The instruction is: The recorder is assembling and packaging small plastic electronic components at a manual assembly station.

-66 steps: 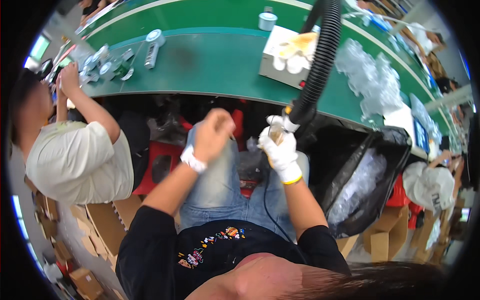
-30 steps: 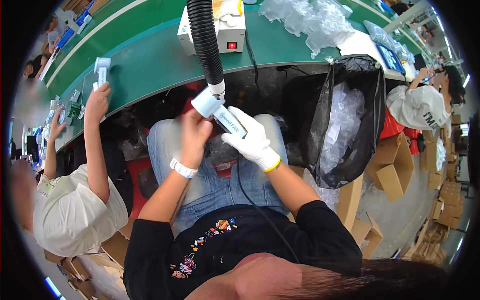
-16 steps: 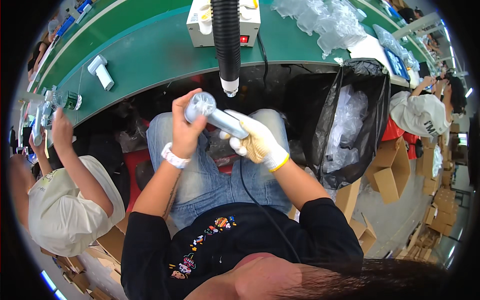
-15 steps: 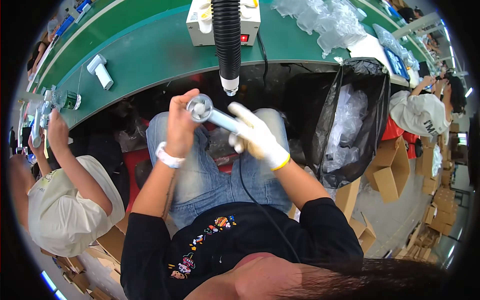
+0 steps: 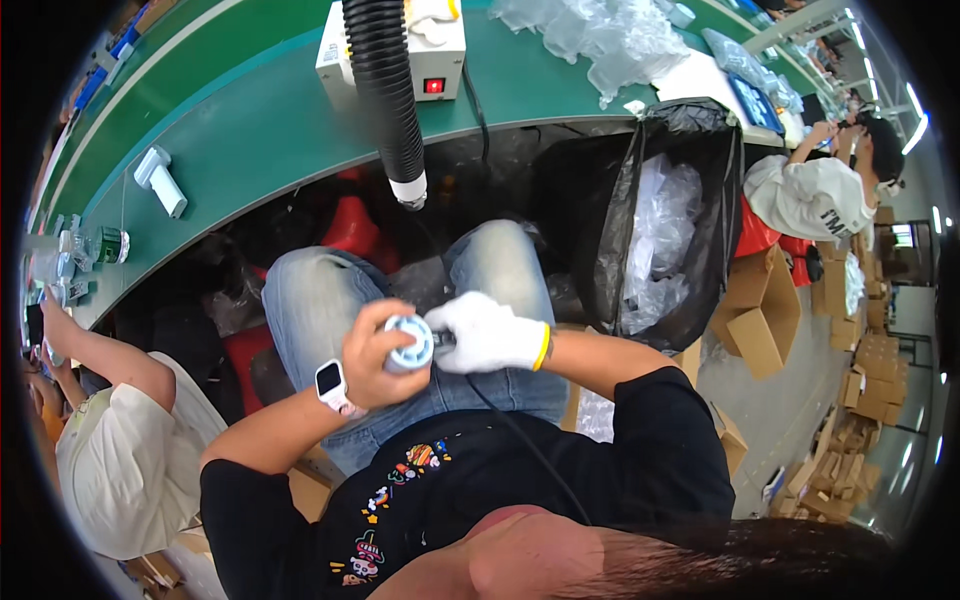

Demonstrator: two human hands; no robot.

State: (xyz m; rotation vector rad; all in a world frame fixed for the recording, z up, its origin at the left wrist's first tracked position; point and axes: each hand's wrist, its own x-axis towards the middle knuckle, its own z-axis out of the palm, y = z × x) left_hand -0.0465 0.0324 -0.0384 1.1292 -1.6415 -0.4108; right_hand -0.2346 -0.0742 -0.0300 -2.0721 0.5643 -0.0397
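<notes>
Now both hands have come down from the black hose (image 5: 385,90) to the lap, the left hand (image 5: 375,355) wrapped around the round white device (image 5: 408,344), the gloved right hand (image 5: 490,333) gripping its handle.

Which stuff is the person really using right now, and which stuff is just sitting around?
In use:
left hand, bare, wrapped around the round white gadget
right hand, gloved, gripping the gadget's other end

Just lying about:
black ribbed hose
white box
black bin bag
clear plastic wrappers
cardboard boxes
</notes>
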